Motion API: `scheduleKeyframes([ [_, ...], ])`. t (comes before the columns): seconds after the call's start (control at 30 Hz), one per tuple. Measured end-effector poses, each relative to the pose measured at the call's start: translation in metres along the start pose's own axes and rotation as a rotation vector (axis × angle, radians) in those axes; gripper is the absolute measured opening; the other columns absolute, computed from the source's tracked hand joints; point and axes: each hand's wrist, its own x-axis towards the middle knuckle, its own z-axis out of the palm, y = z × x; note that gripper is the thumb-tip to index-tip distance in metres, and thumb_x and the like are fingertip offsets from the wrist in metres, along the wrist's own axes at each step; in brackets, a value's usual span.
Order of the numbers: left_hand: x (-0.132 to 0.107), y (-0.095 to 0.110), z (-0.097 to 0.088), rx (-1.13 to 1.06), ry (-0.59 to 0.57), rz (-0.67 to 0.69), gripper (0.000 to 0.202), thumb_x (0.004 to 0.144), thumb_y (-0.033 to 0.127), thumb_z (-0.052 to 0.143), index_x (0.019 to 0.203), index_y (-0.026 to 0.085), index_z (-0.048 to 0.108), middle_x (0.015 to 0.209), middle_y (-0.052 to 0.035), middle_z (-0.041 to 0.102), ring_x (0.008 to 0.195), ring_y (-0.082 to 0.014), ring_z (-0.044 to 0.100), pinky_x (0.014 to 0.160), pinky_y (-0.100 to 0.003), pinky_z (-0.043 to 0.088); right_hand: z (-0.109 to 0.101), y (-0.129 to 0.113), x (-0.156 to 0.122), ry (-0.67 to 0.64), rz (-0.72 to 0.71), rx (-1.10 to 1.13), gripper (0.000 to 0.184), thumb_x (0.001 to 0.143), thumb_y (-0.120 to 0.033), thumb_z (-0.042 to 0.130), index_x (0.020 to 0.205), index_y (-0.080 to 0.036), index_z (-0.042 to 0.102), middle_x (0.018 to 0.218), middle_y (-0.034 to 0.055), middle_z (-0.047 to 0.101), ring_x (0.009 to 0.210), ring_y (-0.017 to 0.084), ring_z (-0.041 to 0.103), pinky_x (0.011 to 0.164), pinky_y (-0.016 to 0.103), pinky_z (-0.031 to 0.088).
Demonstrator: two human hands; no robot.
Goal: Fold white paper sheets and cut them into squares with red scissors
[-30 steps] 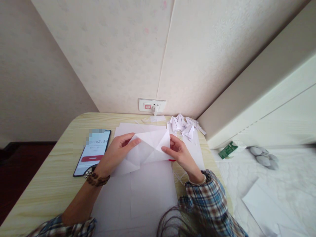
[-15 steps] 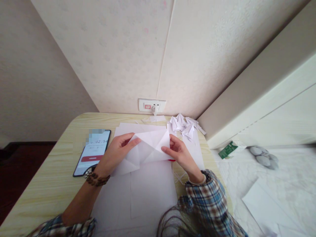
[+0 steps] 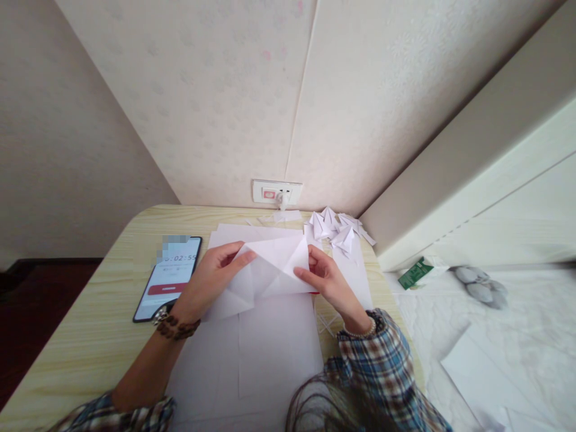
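A partly folded white sheet of paper point(image 3: 270, 270) is held just above the wooden table point(image 3: 90, 342). My left hand point(image 3: 211, 282) pinches its left side, thumb on top near the upper fold. My right hand point(image 3: 326, 279) pinches the right edge between thumb and fingers. Creases run diagonally across the sheet. More flat white sheets point(image 3: 261, 360) lie under it on the table.
A phone point(image 3: 168, 279) with a lit timer screen lies left of my left hand. Several small folded paper pieces point(image 3: 337, 228) are piled at the table's back right. A wall socket point(image 3: 276, 192) sits behind. To the right is a bed with loose papers point(image 3: 486, 372) and a green packet point(image 3: 414, 273).
Almost nothing: my left fingers shifted very slightly on the paper, and the phone's timer went on by a second.
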Motion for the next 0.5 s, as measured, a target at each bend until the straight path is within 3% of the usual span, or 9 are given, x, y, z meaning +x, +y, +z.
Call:
scheduleKeyframes([
  [0.5,0.0012,-0.0052,-0.0015,0.018,0.015,0.023,0.026,0.077,0.044,0.059,0.072,0.018,0.058,0.068,0.0005,0.059,0.061,-0.0147,0.052,0.048,-0.022,0.04,0.0012,-0.0018,-0.0009,-0.016,-0.022,0.005,0.032,0.077,-0.039,0.069,0.102,-0.026,0.054,0.084,-0.0011,0.068,0.072,0.016,0.063,0.064,0.027,0.048],
])
